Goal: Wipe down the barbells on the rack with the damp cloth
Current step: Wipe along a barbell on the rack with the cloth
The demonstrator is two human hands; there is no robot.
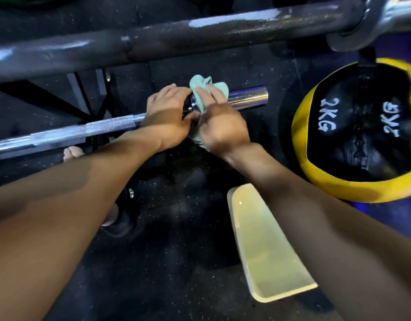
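Cloth [201, 89] and hands [167, 117] hide barbell [84, 130] collar.

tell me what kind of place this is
Most likely a gym: a chrome barbell being wiped with a pale green cloth, a yellow and black ball marked 2KG, and a dark speckled rubber floor.

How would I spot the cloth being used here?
Find the lower chrome barbell crossing the dark speckled floor. Where its shiny sleeve begins, the right hand presses a crumpled mint-green cloth round the bar, beside the left hand. It is the only soft thing there.
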